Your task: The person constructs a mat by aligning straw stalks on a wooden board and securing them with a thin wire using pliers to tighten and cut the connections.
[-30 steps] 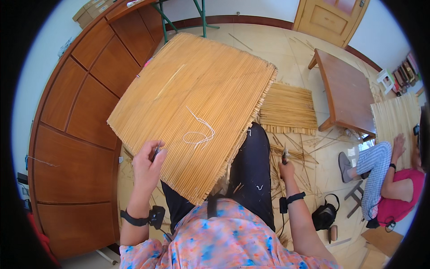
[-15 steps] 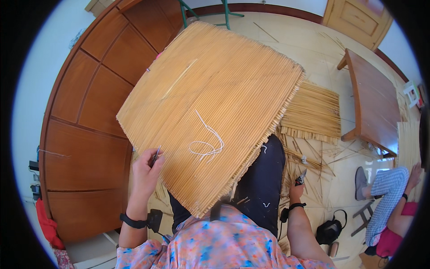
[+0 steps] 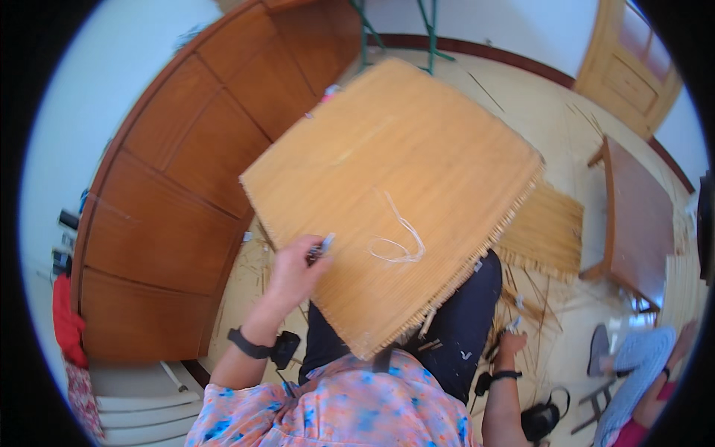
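Note:
A large square mat of straw-coloured stalks (image 3: 417, 141) lies tilted across my lap and reaches away from me. On it rests a loose loop of white string (image 3: 408, 257). Over the mat's left edge, my left hand (image 3: 292, 270) is closed round a small dark tool (image 3: 316, 254) with a bright tip; blur hides its exact kind. Low beside my right knee is my right hand (image 3: 512, 344), blurred, closed on what look like hand shears (image 3: 513, 325) with a metal blade.
Brown wooden panelled furniture (image 3: 164, 223) curves along the left. Right of the mat lie a smaller stalk bundle (image 3: 547, 231) and scattered stalks on the floor. Further right stand a low wooden table (image 3: 637, 208) and another person's checked trouser leg (image 3: 633, 372). A black bag (image 3: 542, 421) is at lower right.
The view has shifted, so the whole scene sits further right and lower. My left hand has moved inward over the mat's edge. My right hand has turned beside the knee.

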`<state>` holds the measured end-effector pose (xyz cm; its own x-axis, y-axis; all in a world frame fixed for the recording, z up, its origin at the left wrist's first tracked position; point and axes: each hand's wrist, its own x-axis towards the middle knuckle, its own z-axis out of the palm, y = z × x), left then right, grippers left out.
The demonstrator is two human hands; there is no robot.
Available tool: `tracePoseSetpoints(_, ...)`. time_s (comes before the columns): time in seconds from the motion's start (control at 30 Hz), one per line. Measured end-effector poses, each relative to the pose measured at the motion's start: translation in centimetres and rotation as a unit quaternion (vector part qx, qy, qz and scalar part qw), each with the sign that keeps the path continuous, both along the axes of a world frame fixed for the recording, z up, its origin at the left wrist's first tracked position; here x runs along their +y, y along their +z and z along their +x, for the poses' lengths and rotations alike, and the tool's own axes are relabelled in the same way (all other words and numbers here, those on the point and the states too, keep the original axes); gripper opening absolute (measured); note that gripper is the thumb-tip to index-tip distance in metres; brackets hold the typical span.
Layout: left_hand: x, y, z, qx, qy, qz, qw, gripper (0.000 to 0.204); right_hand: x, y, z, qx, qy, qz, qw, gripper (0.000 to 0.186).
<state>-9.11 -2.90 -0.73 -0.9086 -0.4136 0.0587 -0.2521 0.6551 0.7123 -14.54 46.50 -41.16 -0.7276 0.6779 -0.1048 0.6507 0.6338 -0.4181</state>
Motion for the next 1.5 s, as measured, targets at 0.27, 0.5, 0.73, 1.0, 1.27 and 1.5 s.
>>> tracePoseSetpoints(0.27,-6.1,-0.5,0.2,0.146,0.133,-0.077,0.977,0.024,-3.5,11.2,-5.8,0.264,-0.011,-0.404,0.876,0.035)
tracePoseSetpoints(0.5,-21.5,-7.5,0.7,0.18,0.343,0.388,0.837,0.027,-12.7,33.2,0.5,0.22,0.158,-0.688,0.673,0.014)
tracePoseSetpoints(0.73,-24.1,-10.2,-3.2,0.235,0.292,0.572,0.73,0.039,-19.2,35.7,6.6,0.033,0.189,-0.643,0.741,0.031)
tracePoseSetpoints(1.0,-24.1,-9.9,-6.7,0.271,0.17,0.706,0.632,0.015,-22.5,33.0,7.7,-0.054,0.164,-0.749,0.64,0.029)
tracePoseSetpoints(1.27,-23.7,-11.6,-2.2,0.359,0.08,0.646,0.669,0.014,-24.4,33.8,8.5,0.056,0.246,-0.723,0.643,0.043)
tracePoseSetpoints(1.5,-19.2,-9.9,7.3,0.379,0.13,0.639,0.656,0.027,-21.8,35.0,7.7,0.14,0.252,-0.654,0.7,0.045)
